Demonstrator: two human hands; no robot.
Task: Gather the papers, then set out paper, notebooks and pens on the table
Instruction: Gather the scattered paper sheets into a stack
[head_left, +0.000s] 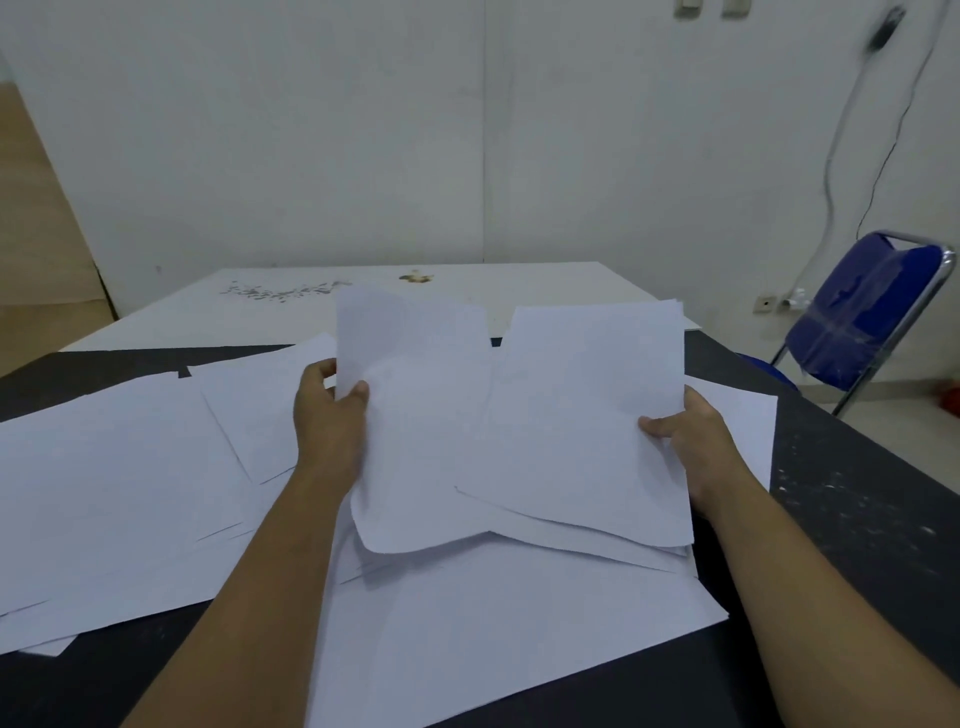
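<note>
Fingers (358, 389): are pinching paper edges.
Left hand (330, 421): is holding one curled sheet (415, 441).
Right hand (696, 441): is gripping a thin stack (587, 415).

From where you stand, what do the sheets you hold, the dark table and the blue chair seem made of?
Sheets: thin matte white paper; they curl where held. Table: hard, dark, matte top flecked with pale marks, maybe laminate or painted board. Chair: blue padding with slight sheen, probably vinyl, on a shiny metal tube frame.
</note>
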